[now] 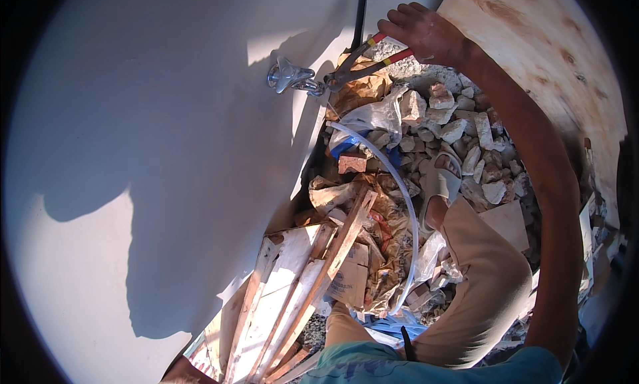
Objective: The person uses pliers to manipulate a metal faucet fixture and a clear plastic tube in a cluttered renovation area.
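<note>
My right hand (426,34), at the top of the head view, is closed round the red grips of a pair of long-handled pliers (363,68). Dark jaws on the tool meet the end of a chrome tap (290,76) mounted on the pale grey wall. Whether they grip it firmly is too small to tell. A clear hose (401,191) curves below the tap; its upper end lies near the wall, apart from the tap. Only a bit of my left arm (190,371) shows at the lower left edge; the hand itself is out of sight.
Broken stone rubble (466,128) covers the ground around my sandalled foot (442,174). Wooden planks (326,277) lean at the lower left beside torn brown paper (389,251) and a red brick (351,162). A plywood sheet (532,38) stands at the upper right.
</note>
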`<state>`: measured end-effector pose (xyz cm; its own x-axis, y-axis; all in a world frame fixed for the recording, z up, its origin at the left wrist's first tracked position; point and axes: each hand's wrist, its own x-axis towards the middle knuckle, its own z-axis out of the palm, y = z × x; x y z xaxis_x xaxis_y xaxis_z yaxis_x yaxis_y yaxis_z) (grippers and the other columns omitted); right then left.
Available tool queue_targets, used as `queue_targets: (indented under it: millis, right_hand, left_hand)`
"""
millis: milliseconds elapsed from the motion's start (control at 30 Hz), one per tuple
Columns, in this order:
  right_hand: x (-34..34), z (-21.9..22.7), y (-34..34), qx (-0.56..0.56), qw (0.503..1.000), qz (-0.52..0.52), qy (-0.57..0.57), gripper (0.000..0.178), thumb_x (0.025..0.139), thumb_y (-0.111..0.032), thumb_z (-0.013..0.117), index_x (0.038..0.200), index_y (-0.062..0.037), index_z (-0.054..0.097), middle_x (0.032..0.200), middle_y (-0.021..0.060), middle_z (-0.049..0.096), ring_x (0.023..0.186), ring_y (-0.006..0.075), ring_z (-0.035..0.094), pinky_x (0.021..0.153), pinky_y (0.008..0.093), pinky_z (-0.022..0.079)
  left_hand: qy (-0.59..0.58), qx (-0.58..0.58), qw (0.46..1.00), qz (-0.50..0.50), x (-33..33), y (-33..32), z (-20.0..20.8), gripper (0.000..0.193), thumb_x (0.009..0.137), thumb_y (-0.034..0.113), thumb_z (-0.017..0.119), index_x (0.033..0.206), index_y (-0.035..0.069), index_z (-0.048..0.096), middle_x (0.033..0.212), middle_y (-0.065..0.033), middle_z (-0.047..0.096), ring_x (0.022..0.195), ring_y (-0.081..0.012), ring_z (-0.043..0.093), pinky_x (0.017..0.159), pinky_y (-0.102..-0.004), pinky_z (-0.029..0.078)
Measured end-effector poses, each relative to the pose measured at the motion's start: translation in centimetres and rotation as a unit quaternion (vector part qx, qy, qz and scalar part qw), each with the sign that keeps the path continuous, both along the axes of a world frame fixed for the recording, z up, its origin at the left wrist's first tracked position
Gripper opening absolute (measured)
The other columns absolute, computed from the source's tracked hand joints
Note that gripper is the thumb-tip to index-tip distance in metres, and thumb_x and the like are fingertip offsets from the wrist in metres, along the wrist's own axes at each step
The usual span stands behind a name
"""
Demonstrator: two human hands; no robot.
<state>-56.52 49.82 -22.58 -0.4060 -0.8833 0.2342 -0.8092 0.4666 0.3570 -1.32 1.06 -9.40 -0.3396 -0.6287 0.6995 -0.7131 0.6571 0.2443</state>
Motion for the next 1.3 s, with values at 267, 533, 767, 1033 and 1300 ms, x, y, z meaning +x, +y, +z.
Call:
queue_targets:
  millis: [267,533,767,1033,1300]
  right_hand:
    - [5.4,-1.3,0.7,0.012,0.996,-0.075,0.04,0.056,0.089,-0.016,0.059,0.142,-0.0042,0.044,0.111,0.0076,0.058,0.11,0.0233,0.054,0.101,0.0415,0.041]
    - [13.4,-4.5,2.8,-0.048,0.945,-0.22,-0.235,0.058,0.08,-0.008,0.062,0.137,-0.0094,0.052,0.111,0.0071,0.063,0.108,0.0252,0.054,0.096,0.0404,0.042]
    - [17.2,-7.9,4.1,-0.199,0.701,-0.404,-0.553,0.054,0.08,-0.004,0.057,0.134,-0.01,0.053,0.124,0.0144,0.062,0.113,0.0343,0.061,0.089,0.0432,0.05]
    - [14.7,-7.1,2.2,-0.234,0.857,-0.281,-0.364,0.076,0.086,0.006,0.051,0.153,-0.0185,0.028,0.154,0.0159,0.033,0.137,0.0389,0.041,0.11,0.0468,0.04]
    - [12.5,-6.0,-0.9,-0.259,0.869,-0.294,-0.302,0.079,0.087,0.001,0.057,0.154,-0.0266,0.026,0.157,0.0126,0.029,0.133,0.0387,0.047,0.105,0.0448,0.049]
  left_hand:
    - [0.007,-0.006,1.0,-0.006,-0.1,-0.4,0.8,0.051,0.097,0.039,0.044,0.12,-0.005,0.055,0.108,-0.0172,0.065,0.097,-0.0265,0.066,0.08,-0.033,0.055]
    - [0.007,-0.015,1.0,-0.007,0.4,-0.9,1.7,0.05,0.096,0.038,0.045,0.119,-0.005,0.056,0.108,-0.0171,0.065,0.097,-0.0265,0.066,0.08,-0.0332,0.055]
    - [0.003,-0.019,1.0,-0.012,0.4,-1.1,1.7,0.049,0.095,0.036,0.047,0.119,-0.005,0.056,0.108,-0.017,0.066,0.097,-0.0266,0.066,0.079,-0.0333,0.055]
    - [0.004,-0.02,1.0,-0.019,-0.3,-0.8,1.3,0.047,0.094,0.034,0.048,0.118,-0.005,0.057,0.108,-0.0169,0.066,0.096,-0.0266,0.066,0.079,-0.0335,0.055]
    - [0.003,-0.023,0.999,-0.025,-0.9,-0.8,0.8,0.046,0.093,0.033,0.05,0.118,-0.005,0.058,0.107,-0.0168,0.066,0.096,-0.0266,0.066,0.079,-0.0337,0.055]
